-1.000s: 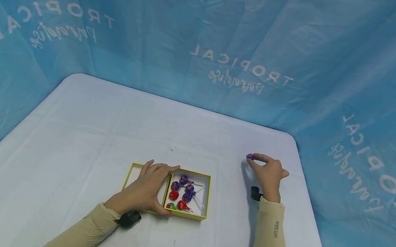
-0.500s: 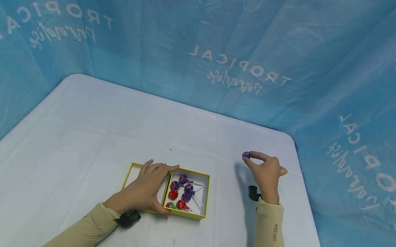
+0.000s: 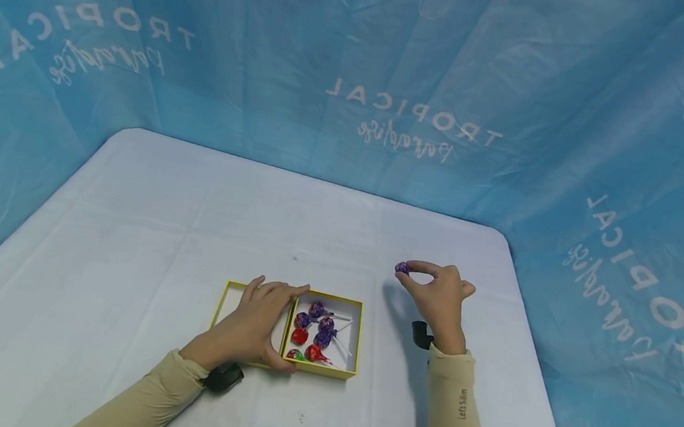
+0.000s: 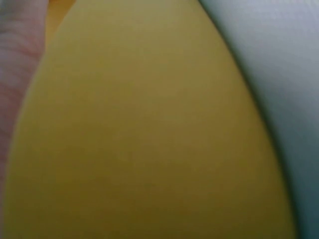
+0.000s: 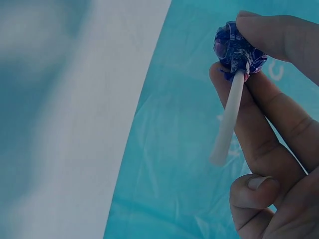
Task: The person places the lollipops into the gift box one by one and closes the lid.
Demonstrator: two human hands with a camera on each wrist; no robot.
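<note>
A lollipop point(image 3: 402, 267) in a purple wrapper is pinched by its head between thumb and fingertips of my right hand point(image 3: 441, 297), raised above the table right of the box. In the right wrist view its white stick point(image 5: 229, 119) points down toward the palm. My left hand point(image 3: 255, 323) grips the yellow-edged box point(image 3: 325, 372), thumb at the near side and fingers at the far side. Several lollipops point(image 3: 324, 339), purple, red and green, lie in the right-hand part. The hand covers much of the left part. A yellow surface point(image 4: 159, 119) fills most of the left wrist view.
The box stands on a table with a white cloth point(image 3: 193, 205). A blue curtain point(image 3: 270, 60) with white lettering surrounds the table at the back and sides. Small dark marks point(image 3: 303, 425) show on the cloth in front of the box.
My right hand has moved left with the purple lollipop, toward the box. The left hand and the box have stayed in place.
</note>
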